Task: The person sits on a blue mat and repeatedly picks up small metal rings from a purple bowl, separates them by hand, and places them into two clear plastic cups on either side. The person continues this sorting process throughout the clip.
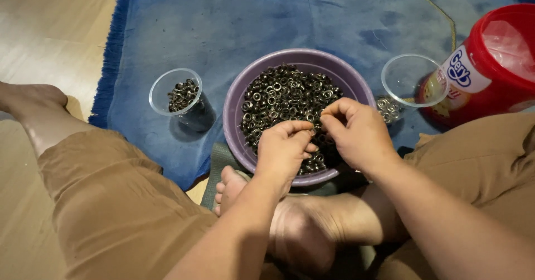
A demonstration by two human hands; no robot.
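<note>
Left hand [284, 149]: fingers pinched on eyelets, over bowl.
Right hand [356, 132]: fingers pinched narrow, same spot.
Purple bowl [234, 107]: one, rug's near edge, countless metal eyelets [281, 93].
Clear cups [175, 93]: two, flanking.
Red tub [501, 62]: one, right edge.

A pale wooden floor [50, 29] shows along the left of the frame, and over it a blue fringed rug [234, 18] fills the upper middle. On the rug stand a purple bowl [237, 99] of small metal rings at centre, a clear cup [175, 93] with a few rings to its left, a second clear cup [415, 82] to its right, and a red lidded tub [496, 62] at the upper right edge.
</note>
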